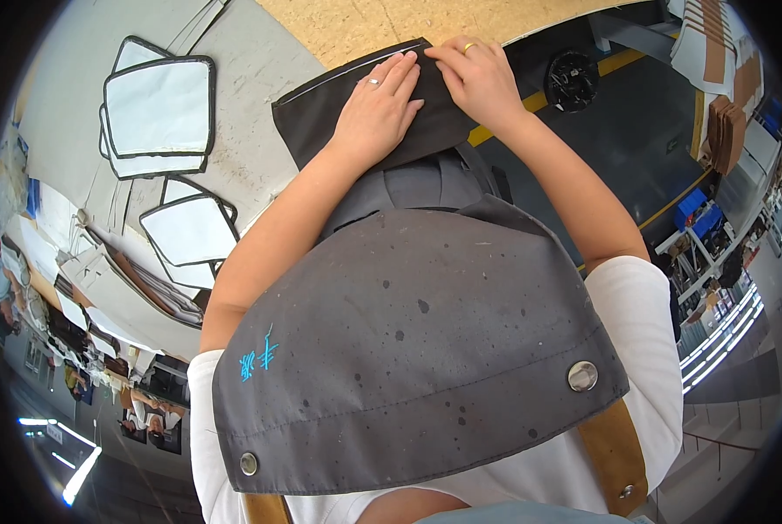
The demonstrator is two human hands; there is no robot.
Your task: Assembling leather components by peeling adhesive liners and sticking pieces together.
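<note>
A black, leather-like sheet [448,127] lies at the near edge of the work table, partly over my lap. Along its far edge runs a thin white strip [325,85]. My left hand [375,112] rests flat on the sheet, fingers stretched toward that strip. At the sheet's far right corner, my right hand [485,83] has thumb and forefinger drawn together on the edge. Whatever else may be between those fingertips is too small to make out. A dark grey apron [408,323] covers my front and lap.
White panels with black borders [159,105] are stacked on the grey table top [247,113] at left, with more panels [190,229] nearer me. A tan board [356,26] lies beyond the sheet. To the right are a round black object [571,80] and brown pieces [723,135].
</note>
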